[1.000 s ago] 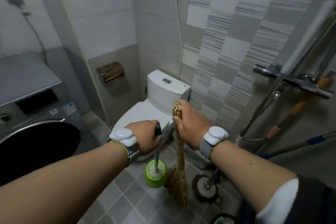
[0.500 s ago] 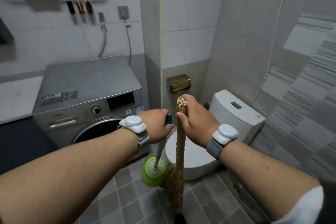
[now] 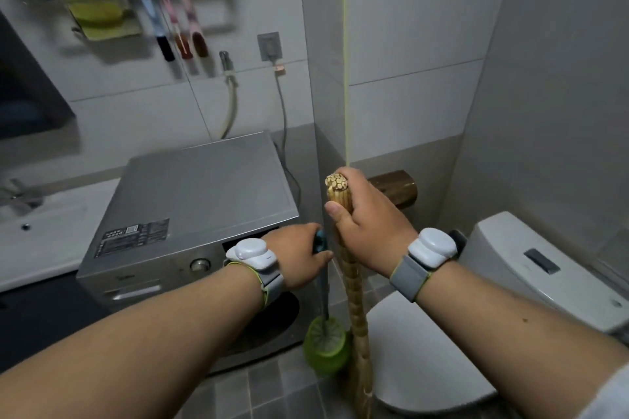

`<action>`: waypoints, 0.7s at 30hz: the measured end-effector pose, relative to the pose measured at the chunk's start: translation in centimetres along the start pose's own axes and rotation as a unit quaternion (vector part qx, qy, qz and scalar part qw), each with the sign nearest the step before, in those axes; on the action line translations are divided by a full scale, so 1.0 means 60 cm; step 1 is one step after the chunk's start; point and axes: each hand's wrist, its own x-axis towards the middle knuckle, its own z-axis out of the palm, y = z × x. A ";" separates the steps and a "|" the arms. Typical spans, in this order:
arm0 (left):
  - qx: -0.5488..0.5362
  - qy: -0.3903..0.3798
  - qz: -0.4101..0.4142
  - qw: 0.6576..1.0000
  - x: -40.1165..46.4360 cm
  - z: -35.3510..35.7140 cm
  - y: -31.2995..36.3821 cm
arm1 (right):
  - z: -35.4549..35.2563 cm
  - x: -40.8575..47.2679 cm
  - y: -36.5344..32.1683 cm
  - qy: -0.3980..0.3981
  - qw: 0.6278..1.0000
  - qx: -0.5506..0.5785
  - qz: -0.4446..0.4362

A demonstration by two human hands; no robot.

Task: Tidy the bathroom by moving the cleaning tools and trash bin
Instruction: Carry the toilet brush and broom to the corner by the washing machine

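My left hand (image 3: 299, 260) grips the thin dark handle of a toilet brush (image 3: 325, 343), which hangs down with its green holder cup at the bottom, above the floor. My right hand (image 3: 366, 224) is closed around the top of a straw broom (image 3: 355, 309). The broom's bound handle runs straight down between my arms; its bristle end is cut off by the frame's lower edge. Brush and broom hang side by side, nearly touching. No trash bin is in view.
A grey washing machine (image 3: 204, 187) stands just left of the brush. A white toilet (image 3: 531, 269) with its lid down sits at right. A brown paper holder (image 3: 396, 185) is on the wall behind my right hand. A sink counter (image 3: 37, 235) lies far left.
My view has swung left and upward, from the toilet and shower corner toward the washing machine. Both hands keep their grip and carry the brush and broom along.
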 end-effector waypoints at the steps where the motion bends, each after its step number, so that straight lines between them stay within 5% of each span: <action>1: -0.005 0.000 -0.005 1.000 0.017 0.000 -0.006 | 0.004 0.021 0.009 -0.003 1.000 0.001 0.002; 21: -0.090 -0.026 0.096 0.991 0.383 -0.018 -0.227 | 0.100 0.388 0.072 0.025 0.989 -0.118 0.081</action>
